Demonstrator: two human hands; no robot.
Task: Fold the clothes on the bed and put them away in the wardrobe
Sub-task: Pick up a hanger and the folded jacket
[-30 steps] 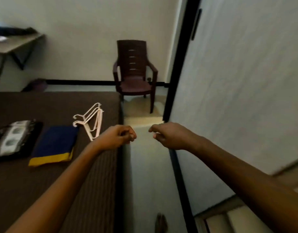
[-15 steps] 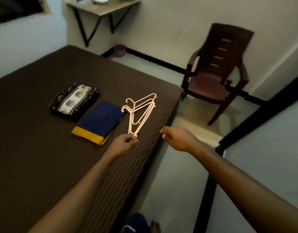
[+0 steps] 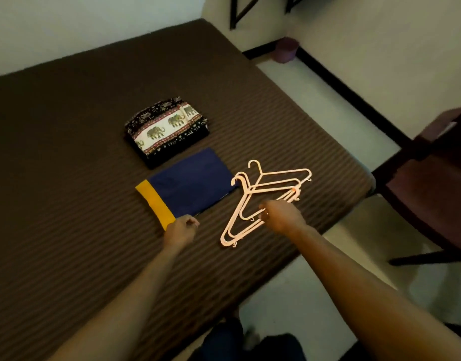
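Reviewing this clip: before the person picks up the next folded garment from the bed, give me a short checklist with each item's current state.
1. Blue and yellow folded garment lies flat and folded on the bed: ok.
2. Elephant-print folded garment is folded, lying just behind the blue one: ok.
3. Left hand is at the yellow corner of the blue garment; whether it touches or grips it: cannot tell.
4. Right hand is free for the garment: not ok, it is over the pink hangers, fingers at their bars.
5. Hangers lie clear of the blue garment: cannot tell, the hooks are right at its edge.
6. Wardrobe is open and ready: cannot tell, out of view.
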